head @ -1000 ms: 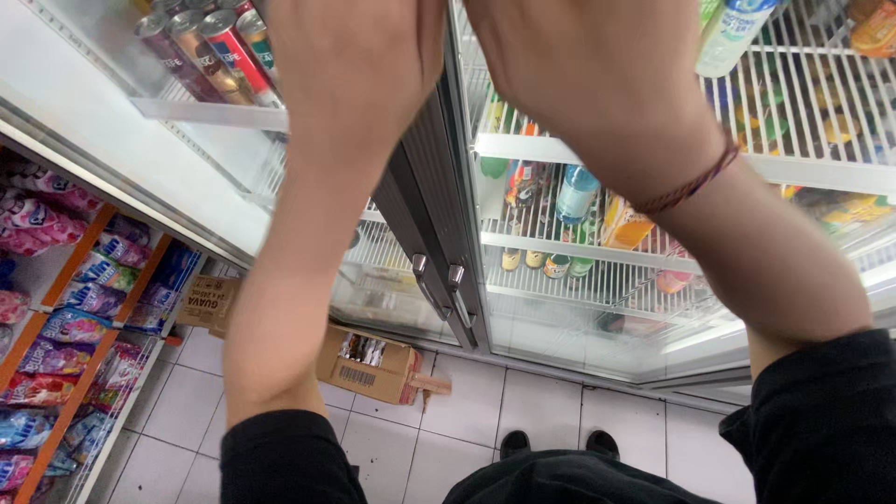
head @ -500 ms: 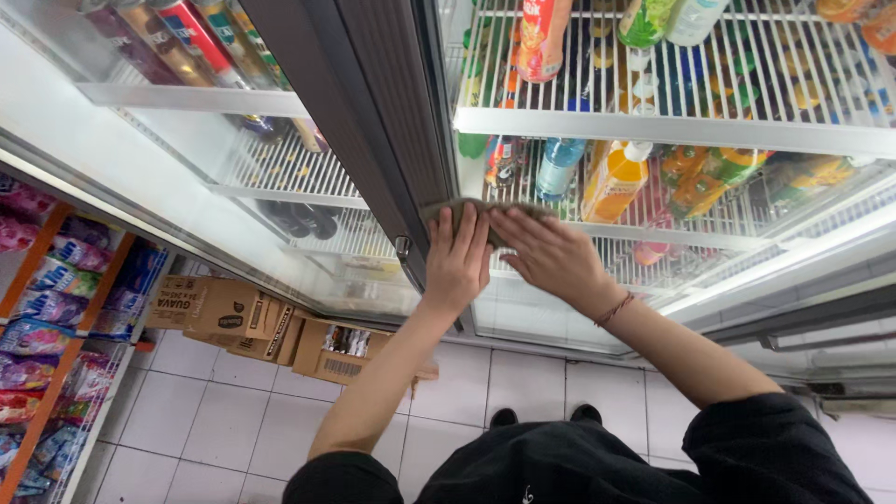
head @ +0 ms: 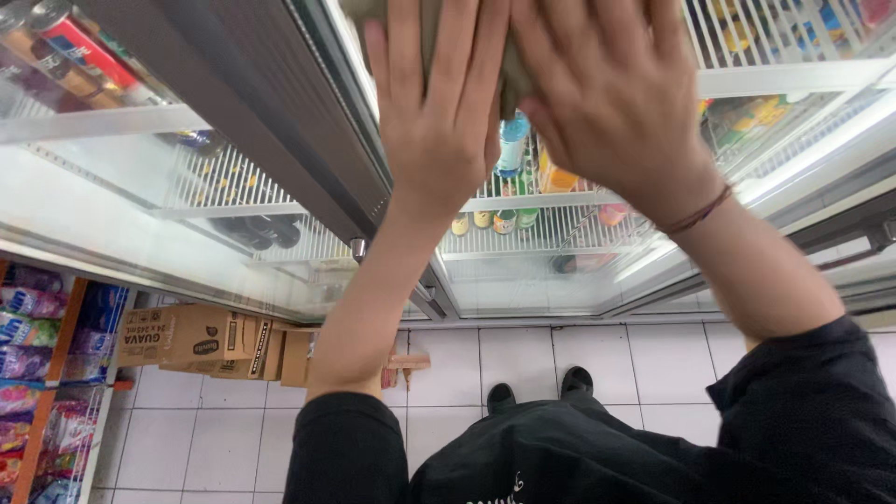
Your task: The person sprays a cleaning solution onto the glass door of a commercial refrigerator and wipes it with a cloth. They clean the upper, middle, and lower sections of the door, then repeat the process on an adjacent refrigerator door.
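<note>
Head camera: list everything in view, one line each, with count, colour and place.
cloth: one, olive-brown, pressed against the cooler glass under both hands
glass cooler doors: two visible, dark frames, running across the top
bottles and cans: many, mixed colours, on white wire shelves behind the glass
cardboard boxes: a few, brown, on the floor at the cooler's foot
snack packets: many, pink, purple and blue, on the rack at far left
tiled floor: white, bottom of view
shoes: two, black, on the tiles
thread bracelet: one, dark red, right wrist
sleeves: two, black
left hand: flat on the cloth
right hand: flat on the cloth
</note>
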